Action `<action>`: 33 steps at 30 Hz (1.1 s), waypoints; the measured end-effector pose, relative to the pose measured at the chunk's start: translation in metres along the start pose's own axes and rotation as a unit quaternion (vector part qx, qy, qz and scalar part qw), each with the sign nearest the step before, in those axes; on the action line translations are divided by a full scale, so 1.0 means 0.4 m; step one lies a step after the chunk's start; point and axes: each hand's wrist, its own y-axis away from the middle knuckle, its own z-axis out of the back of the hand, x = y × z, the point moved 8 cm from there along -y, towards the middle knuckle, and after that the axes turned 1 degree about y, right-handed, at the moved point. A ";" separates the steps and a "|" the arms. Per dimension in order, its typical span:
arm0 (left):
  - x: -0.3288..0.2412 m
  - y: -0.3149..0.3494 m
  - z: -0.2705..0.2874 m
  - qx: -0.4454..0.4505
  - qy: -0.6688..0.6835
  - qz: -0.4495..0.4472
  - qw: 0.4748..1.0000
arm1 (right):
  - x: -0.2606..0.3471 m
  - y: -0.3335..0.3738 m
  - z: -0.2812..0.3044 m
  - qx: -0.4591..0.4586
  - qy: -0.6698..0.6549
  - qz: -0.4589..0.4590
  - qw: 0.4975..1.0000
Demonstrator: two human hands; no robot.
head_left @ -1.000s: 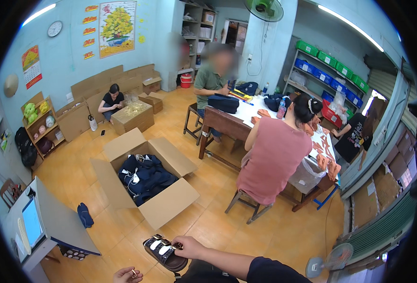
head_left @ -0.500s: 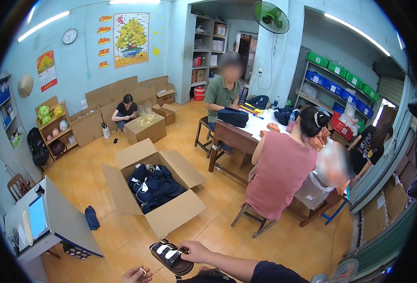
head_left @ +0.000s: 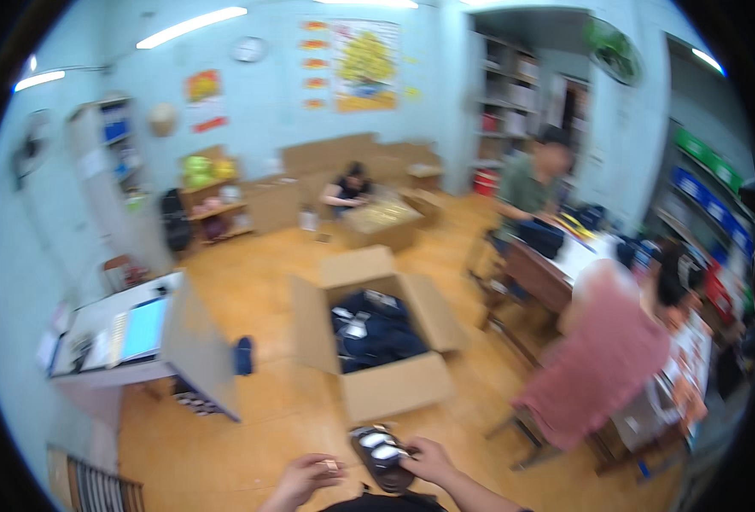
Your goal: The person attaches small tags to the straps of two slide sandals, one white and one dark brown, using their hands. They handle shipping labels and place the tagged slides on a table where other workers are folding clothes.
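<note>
A dark sandal (head_left: 386, 478) with buckled straps and white patches on them is in front of me at the bottom of the view. My right hand (head_left: 431, 465) grips it by its right side, fingers closed on the straps. Just left of the sandal, my left hand (head_left: 307, 480) is closed round a small gold-coloured piece (head_left: 332, 467). Blur hides the piece's exact shape. The two hands are apart from each other.
An open cardboard box (head_left: 399, 388) of navy cloth items stands ahead. A grey desk (head_left: 191, 350) is at left, with a dark blue item (head_left: 242, 356) on the floor beside it. At right, people sit round a work table (head_left: 538, 277); another person (head_left: 352, 189) sits farther back.
The view has swung left, so the room appears shifted right, and it is now blurred. My left hand has come up nearer the sandal, which my right hand still holds.
</note>
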 end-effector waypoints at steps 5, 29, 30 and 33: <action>0.032 -0.006 -0.013 0.006 0.003 0.015 1.000 | 0.009 0.010 0.031 -0.006 -0.023 -0.024 0.999; 0.114 -0.036 -0.031 0.065 0.035 0.022 0.997 | 0.018 0.037 -0.038 -0.059 -0.001 -0.002 0.998; 0.121 -0.041 -0.024 0.061 0.035 0.026 0.997 | 0.020 0.042 -0.039 -0.052 0.001 -0.008 0.999; 0.137 -0.051 -0.020 0.059 0.038 0.037 0.997 | 0.032 0.046 -0.032 -0.053 -0.074 -0.016 0.996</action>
